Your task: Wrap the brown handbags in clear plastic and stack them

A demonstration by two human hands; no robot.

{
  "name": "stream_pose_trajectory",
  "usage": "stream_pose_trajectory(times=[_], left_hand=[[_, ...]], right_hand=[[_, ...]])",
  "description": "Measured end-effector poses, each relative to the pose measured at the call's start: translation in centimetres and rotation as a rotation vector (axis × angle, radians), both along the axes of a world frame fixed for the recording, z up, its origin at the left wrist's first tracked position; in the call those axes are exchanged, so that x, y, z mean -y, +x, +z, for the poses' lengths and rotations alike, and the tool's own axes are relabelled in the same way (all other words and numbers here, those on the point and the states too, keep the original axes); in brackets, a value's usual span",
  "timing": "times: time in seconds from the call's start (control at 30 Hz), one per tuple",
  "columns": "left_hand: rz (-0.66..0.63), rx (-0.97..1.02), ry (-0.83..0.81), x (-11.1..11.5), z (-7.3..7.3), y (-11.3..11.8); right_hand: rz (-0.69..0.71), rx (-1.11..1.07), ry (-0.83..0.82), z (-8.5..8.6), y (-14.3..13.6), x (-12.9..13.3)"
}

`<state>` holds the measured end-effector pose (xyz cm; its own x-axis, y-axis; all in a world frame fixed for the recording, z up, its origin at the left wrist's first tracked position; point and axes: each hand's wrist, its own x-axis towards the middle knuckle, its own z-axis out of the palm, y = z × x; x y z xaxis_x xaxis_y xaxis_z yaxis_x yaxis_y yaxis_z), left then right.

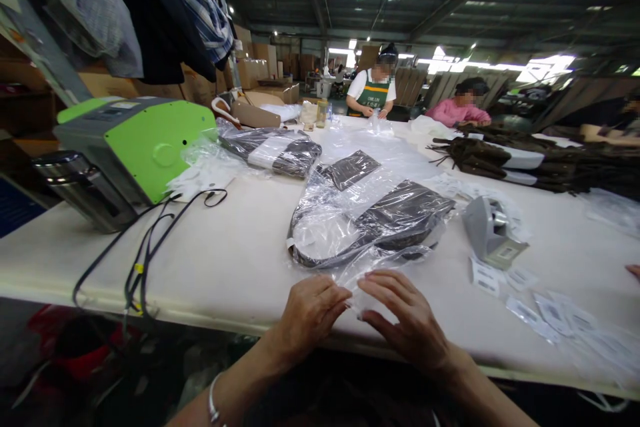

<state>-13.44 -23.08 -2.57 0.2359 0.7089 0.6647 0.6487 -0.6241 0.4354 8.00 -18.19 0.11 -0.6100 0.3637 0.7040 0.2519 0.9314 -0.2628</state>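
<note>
A clear plastic bag (pixel 327 237) lies on the table in front of me, with a folded dark garment (pixel 407 213) and a pale strip of paper inside. Its near end is gathered between my two hands at the table's front edge. My left hand (pixel 311 310) is closed, its thumb and fingertips pinching the plastic. On the other side my right hand (pixel 407 317) curves its fingers and thumb around the same end of the bag. Exactly how the plastic sits between the fingertips is partly hidden.
Another bagged garment (pixel 283 150) lies behind. At left stand a green-grey machine (pixel 165 143), a steel flask (pixel 83 190) and black cables (pixel 145 260). To the right are a grey tape dispenser (pixel 493 230), printed labels (pixel 553 313) and piled dark garments (pixel 500 153). Co-workers (pixel 373 90) sit opposite.
</note>
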Motion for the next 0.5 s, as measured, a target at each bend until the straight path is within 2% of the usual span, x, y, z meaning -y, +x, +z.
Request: stream_pose_trajectory(times=[0.1, 0.2, 0.27, 0.37, 0.43, 0.5], left_hand=[[-0.103, 0.084, -0.188, -0.4, 0.9, -0.4], [-0.054, 0.056, -0.399, -2.2, 1.8, -1.3], [0.019, -0.161, -0.439, -3.9, 2.0, -1.9], [0.038, -0.548, -0.479, -6.5, 1.7, -2.3], [0.058, -0.675, -0.503, -7.9, 1.4, -2.4], [0.094, -0.711, -0.517, -8.9, 1.1, -2.7]], right_hand=[[0.067, -0.029, -0.007, -0.6, -0.8, -0.3], [0.090, -0.053, 0.022, -0.5, -1.9, -0.3], [0.097, -0.071, 0.036, -0.4, -2.5, -0.4], [0.091, -0.082, 0.019, -0.7, -3.2, -0.8], [0.082, -0.072, 0.014, -1.1, -3.6, -1.0], [0.087, -0.056, 0.016, -1.6, -3.8, -0.9]])
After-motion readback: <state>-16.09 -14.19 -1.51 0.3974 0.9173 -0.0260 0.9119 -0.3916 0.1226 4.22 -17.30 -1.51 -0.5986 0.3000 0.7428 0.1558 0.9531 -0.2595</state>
